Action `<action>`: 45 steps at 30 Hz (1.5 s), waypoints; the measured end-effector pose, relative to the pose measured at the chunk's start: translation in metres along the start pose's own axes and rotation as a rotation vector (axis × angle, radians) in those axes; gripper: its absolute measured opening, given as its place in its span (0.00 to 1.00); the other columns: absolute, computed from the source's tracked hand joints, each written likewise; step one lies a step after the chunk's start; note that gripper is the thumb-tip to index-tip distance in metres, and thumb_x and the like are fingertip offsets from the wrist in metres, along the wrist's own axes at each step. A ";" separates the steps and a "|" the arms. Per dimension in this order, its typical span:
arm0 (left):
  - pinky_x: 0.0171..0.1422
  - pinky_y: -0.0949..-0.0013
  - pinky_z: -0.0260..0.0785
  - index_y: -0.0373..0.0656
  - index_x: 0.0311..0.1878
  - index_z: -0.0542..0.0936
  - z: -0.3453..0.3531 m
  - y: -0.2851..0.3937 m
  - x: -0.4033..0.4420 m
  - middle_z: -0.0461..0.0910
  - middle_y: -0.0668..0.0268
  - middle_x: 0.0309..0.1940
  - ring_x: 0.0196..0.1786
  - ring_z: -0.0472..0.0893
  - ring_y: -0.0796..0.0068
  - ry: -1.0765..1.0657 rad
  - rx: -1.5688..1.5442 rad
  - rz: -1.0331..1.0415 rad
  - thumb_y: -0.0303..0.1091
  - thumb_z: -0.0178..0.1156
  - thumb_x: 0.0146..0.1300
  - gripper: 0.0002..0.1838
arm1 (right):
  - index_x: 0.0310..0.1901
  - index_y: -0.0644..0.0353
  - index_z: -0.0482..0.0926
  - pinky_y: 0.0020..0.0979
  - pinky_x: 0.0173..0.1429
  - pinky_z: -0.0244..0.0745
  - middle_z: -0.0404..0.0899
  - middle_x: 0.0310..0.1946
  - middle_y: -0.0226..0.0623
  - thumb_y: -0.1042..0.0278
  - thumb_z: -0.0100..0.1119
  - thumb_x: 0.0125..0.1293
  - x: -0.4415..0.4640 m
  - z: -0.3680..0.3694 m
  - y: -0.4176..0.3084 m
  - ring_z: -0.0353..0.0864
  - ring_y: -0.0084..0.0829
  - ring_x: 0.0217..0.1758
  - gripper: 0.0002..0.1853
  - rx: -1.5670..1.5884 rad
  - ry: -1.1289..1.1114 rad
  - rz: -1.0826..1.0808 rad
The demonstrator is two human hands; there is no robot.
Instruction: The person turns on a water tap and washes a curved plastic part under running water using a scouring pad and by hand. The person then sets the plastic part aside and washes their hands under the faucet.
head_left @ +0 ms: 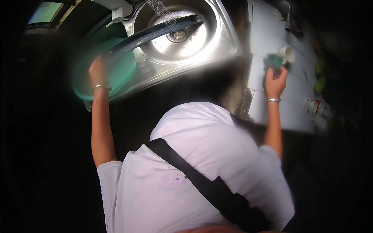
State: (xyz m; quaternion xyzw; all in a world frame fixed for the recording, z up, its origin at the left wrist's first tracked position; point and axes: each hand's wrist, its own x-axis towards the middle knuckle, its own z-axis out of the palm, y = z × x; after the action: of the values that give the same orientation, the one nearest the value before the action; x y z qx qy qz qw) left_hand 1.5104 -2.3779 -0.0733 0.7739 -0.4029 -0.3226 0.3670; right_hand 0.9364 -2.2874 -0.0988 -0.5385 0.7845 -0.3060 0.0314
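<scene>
My left hand [98, 73] is over the green basin [124, 75], its fingers closed around the blurred near end of a long, dark, curved object [145, 37]. That object reaches across the steel sink [149, 60], and running water [161, 9] falls on it above the drain. On the white tiled counter [262, 112], my right hand [276, 81] has its thumb and fingers around a dark green item [275, 59], beside a white cup [287, 54] tipped on its side. The fingertips of both hands are partly blurred.
A red-and-white cup [312, 105] lies near the counter's right side. Green items [320, 83] are at the far right edge. A dark metal utensil [288, 21] lies at the top of the counter. Between sink and counter is a dark gap.
</scene>
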 end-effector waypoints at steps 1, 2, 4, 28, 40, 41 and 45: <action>0.25 0.78 0.71 0.35 0.38 0.76 0.001 -0.001 0.000 0.81 0.60 0.27 0.22 0.77 0.79 -0.020 0.134 0.124 0.42 0.46 0.69 0.17 | 0.47 0.66 0.68 0.38 0.50 0.70 0.74 0.41 0.48 0.65 0.61 0.52 0.004 0.013 -0.026 0.74 0.45 0.44 0.23 0.133 -0.018 -0.014; 0.25 0.78 0.70 0.36 0.38 0.76 0.001 -0.003 0.004 0.81 0.61 0.27 0.22 0.77 0.79 -0.030 0.198 0.187 0.41 0.45 0.69 0.17 | 0.47 0.66 0.68 0.37 0.50 0.70 0.74 0.41 0.48 0.66 0.61 0.52 0.007 0.022 -0.060 0.75 0.44 0.44 0.22 0.263 -0.029 -0.031; 0.25 0.77 0.69 0.36 0.37 0.76 0.001 -0.007 0.015 0.81 0.62 0.25 0.21 0.76 0.80 -0.031 0.259 0.254 0.41 0.45 0.70 0.18 | 0.50 0.62 0.68 0.36 0.48 0.72 0.74 0.42 0.45 0.68 0.60 0.53 0.008 0.046 -0.149 0.76 0.38 0.41 0.22 0.524 -0.147 -0.148; 0.20 0.74 0.65 0.36 0.31 0.72 0.009 0.022 0.000 0.76 0.64 0.16 0.15 0.73 0.79 0.156 0.431 0.557 0.40 0.42 0.71 0.18 | 0.47 0.51 0.77 0.40 0.52 0.70 0.75 0.39 0.43 0.56 0.56 0.54 -0.016 0.177 -0.361 0.75 0.44 0.46 0.18 0.348 -0.715 -0.487; 0.19 0.74 0.65 0.35 0.30 0.71 0.009 0.018 -0.001 0.73 0.65 0.15 0.15 0.73 0.79 0.232 0.521 0.823 0.41 0.43 0.71 0.19 | 0.43 0.53 0.78 0.38 0.48 0.70 0.74 0.34 0.41 0.58 0.56 0.55 -0.011 0.184 -0.361 0.75 0.42 0.42 0.15 0.358 -0.718 -0.628; 0.19 0.74 0.65 0.35 0.30 0.71 0.009 0.018 -0.002 0.73 0.65 0.14 0.15 0.73 0.79 0.231 0.514 0.836 0.41 0.43 0.71 0.19 | 0.43 0.53 0.78 0.38 0.48 0.70 0.74 0.34 0.41 0.59 0.55 0.55 -0.008 0.188 -0.357 0.75 0.42 0.42 0.15 0.312 -0.721 -0.635; 0.19 0.74 0.65 0.35 0.30 0.71 0.008 0.018 -0.002 0.71 0.66 0.14 0.15 0.73 0.79 0.208 0.456 0.855 0.41 0.44 0.71 0.19 | 0.44 0.48 0.80 0.43 0.49 0.74 0.76 0.43 0.48 0.62 0.56 0.55 0.022 0.230 -0.293 0.78 0.45 0.46 0.14 -0.035 -0.682 -0.549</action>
State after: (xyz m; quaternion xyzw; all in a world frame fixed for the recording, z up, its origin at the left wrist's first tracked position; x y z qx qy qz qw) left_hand 1.4963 -2.3857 -0.0617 0.6280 -0.7059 0.0322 0.3260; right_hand 1.2563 -2.4775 -0.1284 -0.7977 0.5621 -0.0946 0.1970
